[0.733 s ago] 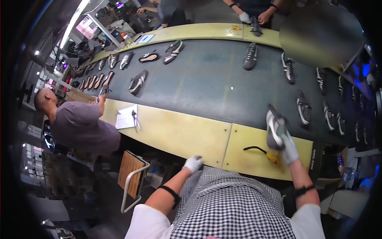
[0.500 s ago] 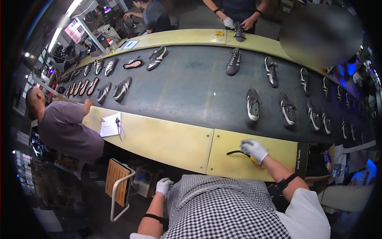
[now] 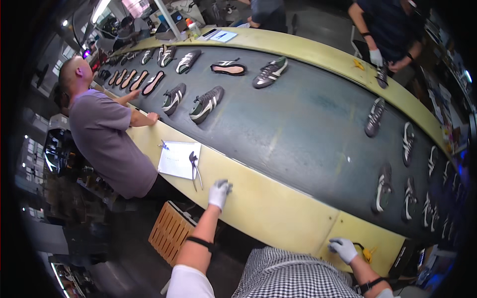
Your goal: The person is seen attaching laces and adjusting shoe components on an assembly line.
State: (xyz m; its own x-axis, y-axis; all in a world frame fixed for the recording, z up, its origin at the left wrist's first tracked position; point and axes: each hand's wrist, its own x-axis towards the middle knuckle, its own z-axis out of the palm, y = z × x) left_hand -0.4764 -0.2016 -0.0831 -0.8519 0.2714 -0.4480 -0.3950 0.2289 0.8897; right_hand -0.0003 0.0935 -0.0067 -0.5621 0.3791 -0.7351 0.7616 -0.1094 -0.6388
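My left hand (image 3: 218,194), in a white glove with grey fingertips, hovers over the yellow table edge, its fingers loosely apart and empty. Closest to it are pincers with metal handles (image 3: 194,164), lying on a white notepad (image 3: 174,159). My right hand (image 3: 342,249), gloved likewise, is low over the table's nearer section, fingers loosely bent and apart with nothing seen in them. Just right of it lies a yellow-handled tool (image 3: 367,254), partly hidden by the hand. Dark sneakers with pale stripes stand on the belt, among them one nearby sneaker (image 3: 206,104).
A grey-green conveyor belt (image 3: 298,124) runs between yellow ledges. Several pink insoles (image 3: 153,83) lie at its left. A co-worker in a purple-grey shirt (image 3: 107,144) stands left; another across the belt (image 3: 385,30) handles a shoe. A slatted wooden seat (image 3: 170,232) stands below the ledge.
The view has swung left. My left hand has risen from beside my apron to over the ledge near the pincers. My right hand has come off the yellow-handled tool, to its left.
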